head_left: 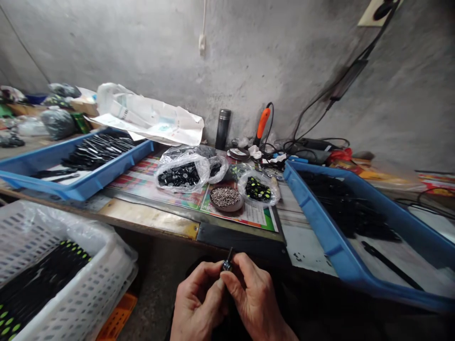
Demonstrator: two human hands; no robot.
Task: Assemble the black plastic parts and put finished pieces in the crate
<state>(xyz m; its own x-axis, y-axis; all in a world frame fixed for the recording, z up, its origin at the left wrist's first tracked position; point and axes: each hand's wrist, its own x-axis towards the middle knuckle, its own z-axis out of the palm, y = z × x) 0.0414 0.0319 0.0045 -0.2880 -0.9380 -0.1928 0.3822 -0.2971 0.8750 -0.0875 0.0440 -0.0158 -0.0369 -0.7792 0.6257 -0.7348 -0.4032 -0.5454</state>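
Just in front of the table's edge, at the bottom middle, my left hand (199, 298) and my right hand (254, 293) meet. Between their fingertips they pinch a small black part (227, 264) with a thin dark shaft sticking up; its lower end is hidden by the fingers. Beyond them on the table sits a round brown dish (226, 208) full of small silver screws. To its right is a clear bag (259, 188) of black and lime-green pieces. Left of the dish, another clear bag (181, 175) holds black round-headed pieces.
Blue trays with long black parts stand at left (76, 187) and right (316, 220). A white basket (85, 279) of black, green-tipped strips is at lower left. Behind are a dark flask (222, 129), an orange-handled tool (262, 124) and hanging cables (316, 106).
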